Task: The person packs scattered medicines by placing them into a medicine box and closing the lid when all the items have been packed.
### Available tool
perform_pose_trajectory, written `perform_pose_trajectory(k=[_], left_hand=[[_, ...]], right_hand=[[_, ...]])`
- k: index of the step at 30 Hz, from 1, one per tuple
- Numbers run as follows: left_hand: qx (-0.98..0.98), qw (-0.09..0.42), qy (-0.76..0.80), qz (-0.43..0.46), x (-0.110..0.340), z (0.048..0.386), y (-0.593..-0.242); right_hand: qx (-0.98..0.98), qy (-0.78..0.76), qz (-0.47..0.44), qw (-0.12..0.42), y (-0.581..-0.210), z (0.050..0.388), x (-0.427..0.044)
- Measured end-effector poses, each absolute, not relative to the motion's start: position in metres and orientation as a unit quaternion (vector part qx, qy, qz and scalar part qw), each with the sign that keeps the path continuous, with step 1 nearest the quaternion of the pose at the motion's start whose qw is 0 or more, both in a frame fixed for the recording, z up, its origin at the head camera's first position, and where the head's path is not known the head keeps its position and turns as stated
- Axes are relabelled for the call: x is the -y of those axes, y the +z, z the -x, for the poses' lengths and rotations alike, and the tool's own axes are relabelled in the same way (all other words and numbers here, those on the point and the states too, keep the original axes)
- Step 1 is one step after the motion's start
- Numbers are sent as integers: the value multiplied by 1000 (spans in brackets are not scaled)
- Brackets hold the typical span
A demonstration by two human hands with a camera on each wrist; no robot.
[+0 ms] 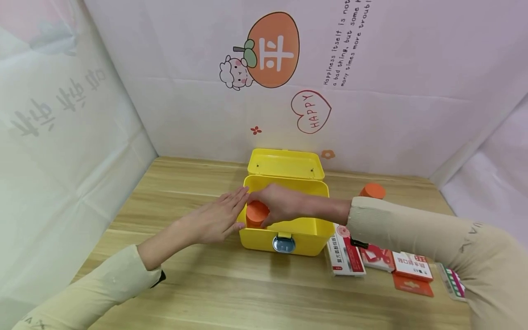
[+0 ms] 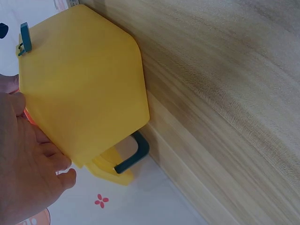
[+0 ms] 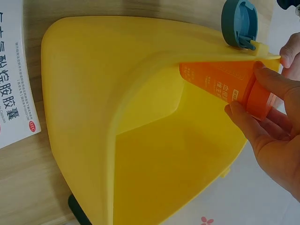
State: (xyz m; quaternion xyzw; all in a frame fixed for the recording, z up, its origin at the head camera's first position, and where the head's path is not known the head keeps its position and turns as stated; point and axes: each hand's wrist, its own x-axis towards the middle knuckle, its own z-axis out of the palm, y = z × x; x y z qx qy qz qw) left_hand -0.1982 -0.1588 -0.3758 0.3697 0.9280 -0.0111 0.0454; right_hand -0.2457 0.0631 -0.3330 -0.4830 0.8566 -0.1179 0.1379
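One orange bottle point(image 3: 218, 82) extends below the right hand's point(image 1: 282, 202) grip.

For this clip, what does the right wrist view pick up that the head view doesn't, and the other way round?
Only the right wrist view: the printed lettering along the side of the held orange bottle.

Only the head view: the raised yellow lid, another orange-topped container partly hidden by the right sleeve, and the HAPPY heart on the backdrop.

Both: the yellow box, its blue latch, the white carton beside it, the right hand gripping that bottle, and at least part of the left hand.
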Motion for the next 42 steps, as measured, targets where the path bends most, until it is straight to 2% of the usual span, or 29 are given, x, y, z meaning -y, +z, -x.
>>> perform_pose_trajectory(k=[11, 42], left_hand=[[-930, 50, -5, -365, 159, 197, -375], [-930, 54, -2, -364, 159, 196, -373]], right_hand=[[-844, -117, 503, 142, -339, 246, -57], [-822, -106, 549, 105, -359, 252, -54]])
